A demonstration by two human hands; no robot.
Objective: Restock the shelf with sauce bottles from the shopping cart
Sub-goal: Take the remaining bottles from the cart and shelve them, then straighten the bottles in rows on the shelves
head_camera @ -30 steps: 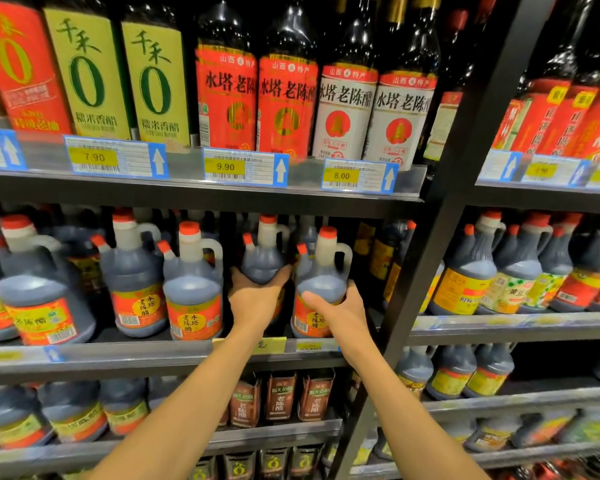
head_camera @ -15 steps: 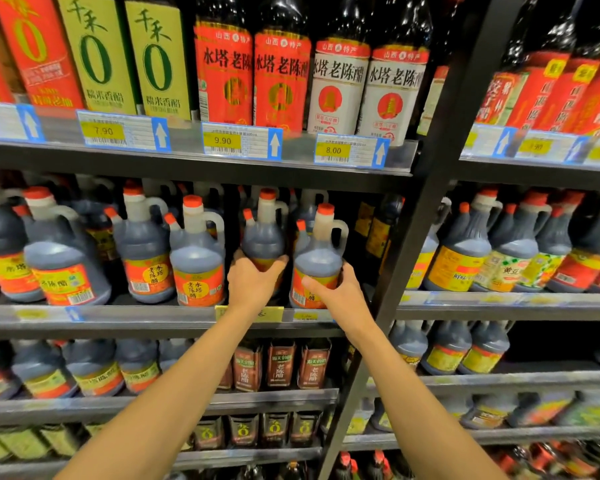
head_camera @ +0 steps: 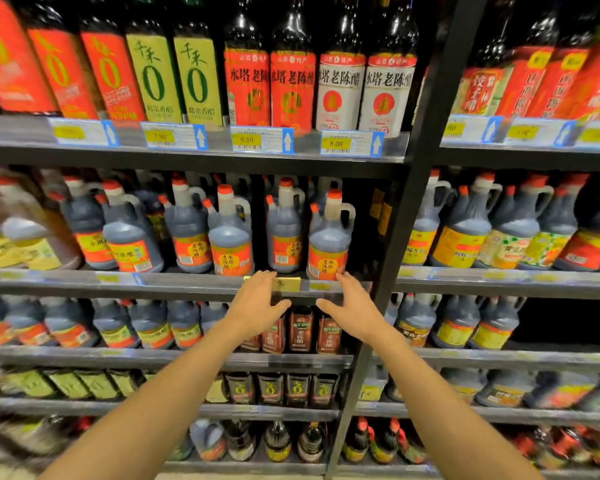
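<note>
Two dark sauce jugs with red caps and orange labels stand at the front of the middle shelf (head_camera: 187,284): one jug (head_camera: 285,233) set slightly back, another jug (head_camera: 329,237) at the edge. My left hand (head_camera: 257,303) hovers just below the shelf lip with fingers apart, holding nothing. My right hand (head_camera: 352,306) is likewise empty and open, its fingertips close to the base of the right jug. More of the same jugs (head_camera: 229,237) line the shelf to the left. The shopping cart is out of view.
A black upright post (head_camera: 409,209) divides the shelving just right of my hands. Tall vinegar bottles (head_camera: 338,84) fill the shelf above, with price tags (head_camera: 262,139) along its edge. Small brown bottles (head_camera: 300,329) sit on the shelf below, and several lower shelves are stocked.
Both hands have let go of the two jugs and dropped back below the shelf edge. The jugs stay standing on the shelf. The view has pulled back and tilted down.
</note>
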